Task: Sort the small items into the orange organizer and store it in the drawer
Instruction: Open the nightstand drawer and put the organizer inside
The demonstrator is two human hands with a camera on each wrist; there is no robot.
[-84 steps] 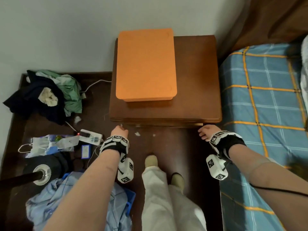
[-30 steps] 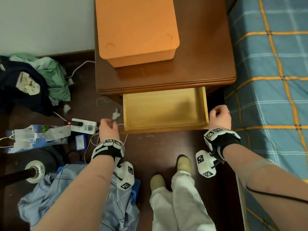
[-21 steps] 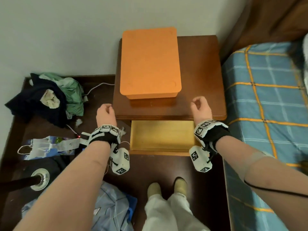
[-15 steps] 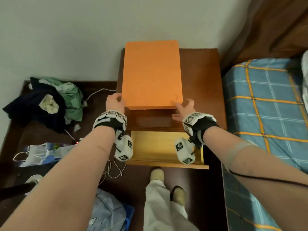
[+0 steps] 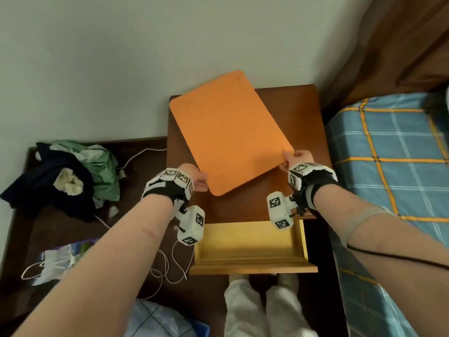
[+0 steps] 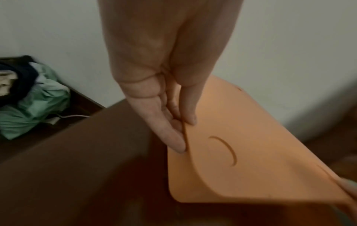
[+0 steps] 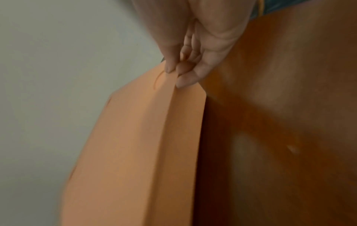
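The orange organizer, a flat closed box, is lifted off the brown nightstand and turned askew. My left hand grips its near left edge, thumb on top and fingers along the side of the organizer. My right hand pinches its near right corner, thumb on the lid and fingers below the organizer. Below the nightstand's front the light wooden drawer stands pulled out with nothing in it. No small items show.
A bed with a blue plaid cover lies along the right. On the dark floor at left lie a heap of clothes, a white bag and white cables. My feet stand just before the drawer front.
The drawer was pulled out from the shut nightstand. Both hands then rose to the organizer, took hold of its near corners, and have lifted and twisted it clockwise.
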